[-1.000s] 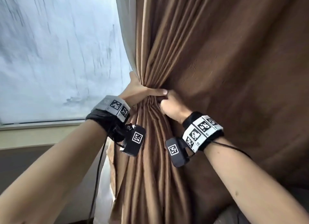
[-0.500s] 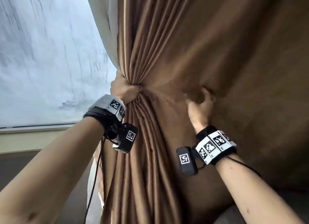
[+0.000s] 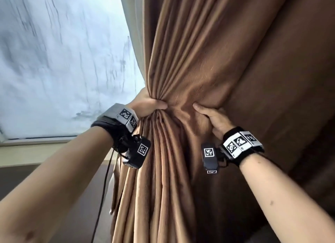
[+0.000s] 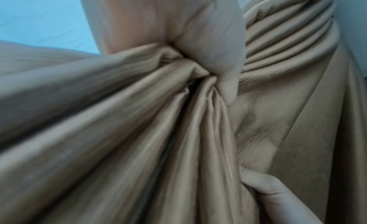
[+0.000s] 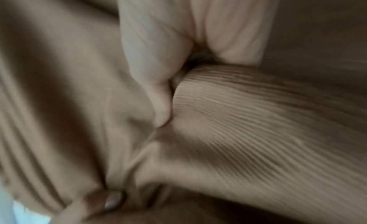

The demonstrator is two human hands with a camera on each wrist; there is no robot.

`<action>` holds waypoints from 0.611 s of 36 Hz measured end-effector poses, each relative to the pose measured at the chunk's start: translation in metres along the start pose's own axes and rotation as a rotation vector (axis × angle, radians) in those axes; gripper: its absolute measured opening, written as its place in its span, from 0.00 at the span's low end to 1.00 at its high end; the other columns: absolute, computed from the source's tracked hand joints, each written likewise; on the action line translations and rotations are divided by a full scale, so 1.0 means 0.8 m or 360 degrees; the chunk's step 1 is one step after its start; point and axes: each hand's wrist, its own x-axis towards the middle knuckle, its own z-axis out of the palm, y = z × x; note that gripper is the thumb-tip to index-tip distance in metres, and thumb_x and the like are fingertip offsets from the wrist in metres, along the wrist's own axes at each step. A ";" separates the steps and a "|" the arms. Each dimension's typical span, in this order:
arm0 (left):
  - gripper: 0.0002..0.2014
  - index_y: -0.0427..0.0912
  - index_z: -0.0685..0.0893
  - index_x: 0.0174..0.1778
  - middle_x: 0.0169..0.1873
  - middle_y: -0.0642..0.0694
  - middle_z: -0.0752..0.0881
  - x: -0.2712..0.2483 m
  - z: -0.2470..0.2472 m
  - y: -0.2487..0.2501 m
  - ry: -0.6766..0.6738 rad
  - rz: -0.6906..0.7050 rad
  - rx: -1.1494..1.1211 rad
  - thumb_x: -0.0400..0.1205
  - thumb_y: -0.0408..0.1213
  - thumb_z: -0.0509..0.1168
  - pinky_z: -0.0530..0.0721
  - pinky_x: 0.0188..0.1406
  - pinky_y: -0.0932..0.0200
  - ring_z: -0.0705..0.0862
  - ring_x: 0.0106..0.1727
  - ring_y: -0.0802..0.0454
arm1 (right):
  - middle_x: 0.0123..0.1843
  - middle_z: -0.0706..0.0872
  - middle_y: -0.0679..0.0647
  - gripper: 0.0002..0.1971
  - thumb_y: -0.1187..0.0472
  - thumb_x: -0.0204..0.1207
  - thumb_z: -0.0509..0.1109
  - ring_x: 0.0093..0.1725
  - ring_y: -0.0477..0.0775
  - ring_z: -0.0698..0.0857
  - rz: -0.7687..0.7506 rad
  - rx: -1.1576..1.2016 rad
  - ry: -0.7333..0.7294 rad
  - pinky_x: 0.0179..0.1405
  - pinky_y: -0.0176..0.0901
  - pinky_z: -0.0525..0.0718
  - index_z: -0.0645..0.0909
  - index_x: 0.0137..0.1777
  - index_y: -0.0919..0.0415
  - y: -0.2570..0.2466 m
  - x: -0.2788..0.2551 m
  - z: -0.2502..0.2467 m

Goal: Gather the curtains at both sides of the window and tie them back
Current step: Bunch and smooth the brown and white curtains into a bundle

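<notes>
A brown pleated curtain [image 3: 208,61] hangs at the right side of the window and fills most of the head view. My left hand [image 3: 148,106] grips a bunch of its gathered pleats at the window-side edge, thumb across the front. Just to the right, my right hand [image 3: 212,115] holds a further fold of the same curtain, thumb on the front and fingers hidden behind the cloth. The left wrist view shows the bunched cloth [image 4: 188,94] under my left thumb [image 4: 224,62]. In the blurred right wrist view, my right thumb [image 5: 158,86] presses into ribbed fabric [image 5: 258,125]. No tie-back is visible.
A pale lining [image 3: 132,34] runs along the curtain's window edge. The frosted, streaked window pane [image 3: 59,61] fills the left, with a sill [image 3: 45,150] below it. A black cable [image 3: 103,188] hangs from my left wrist.
My right hand left the bunch, reached right across the curtain, took a fold and is now drawing it back toward the left hand. The left hand has kept its hold.
</notes>
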 end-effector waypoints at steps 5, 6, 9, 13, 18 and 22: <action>0.29 0.48 0.78 0.58 0.45 0.63 0.81 -0.001 -0.001 0.003 0.0032 0.0064 -0.0009 0.58 0.33 0.68 0.76 0.41 0.79 0.78 0.45 0.72 | 0.56 0.90 0.56 0.18 0.57 0.68 0.83 0.58 0.54 0.89 -0.0083 -0.0419 0.0255 0.64 0.47 0.84 0.85 0.55 0.64 0.007 -0.002 0.018; 0.29 0.47 0.78 0.58 0.45 0.62 0.81 -0.001 -0.001 0.003 0.0040 0.0064 -0.0008 0.58 0.34 0.68 0.76 0.40 0.79 0.78 0.45 0.72 | 0.58 0.89 0.58 0.23 0.57 0.69 0.82 0.59 0.54 0.87 -0.0129 -0.0517 0.0344 0.61 0.42 0.83 0.82 0.60 0.67 0.007 -0.004 0.022; 0.31 0.44 0.79 0.60 0.46 0.59 0.82 0.000 0.000 0.001 0.0057 0.0052 0.0000 0.58 0.34 0.69 0.77 0.43 0.74 0.80 0.47 0.67 | 0.63 0.86 0.65 0.22 0.62 0.76 0.75 0.64 0.59 0.85 -0.0238 -0.0737 0.0477 0.56 0.41 0.80 0.77 0.65 0.73 0.003 -0.012 0.032; 0.30 0.43 0.80 0.59 0.46 0.57 0.84 0.000 0.004 -0.001 0.0039 0.0049 -0.0015 0.58 0.34 0.69 0.79 0.45 0.68 0.82 0.49 0.62 | 0.58 0.87 0.66 0.14 0.74 0.76 0.64 0.62 0.54 0.83 -0.0371 -0.0884 0.0345 0.53 0.38 0.77 0.82 0.60 0.77 -0.003 -0.023 0.039; 0.31 0.44 0.79 0.60 0.47 0.56 0.85 -0.005 0.009 -0.003 -0.0008 0.0029 -0.0041 0.58 0.35 0.70 0.79 0.50 0.63 0.82 0.50 0.62 | 0.47 0.84 0.63 0.09 0.76 0.75 0.59 0.53 0.49 0.77 -0.0354 -0.1024 0.0183 0.50 0.45 0.76 0.81 0.46 0.73 -0.004 -0.029 0.047; 0.30 0.43 0.81 0.59 0.47 0.53 0.86 -0.006 0.010 -0.003 -0.0008 0.0027 -0.0053 0.58 0.35 0.70 0.80 0.51 0.60 0.84 0.51 0.58 | 0.58 0.85 0.57 0.18 0.77 0.76 0.58 0.62 0.48 0.78 -0.0336 -0.0912 0.0003 0.61 0.38 0.75 0.84 0.61 0.71 -0.012 -0.038 0.059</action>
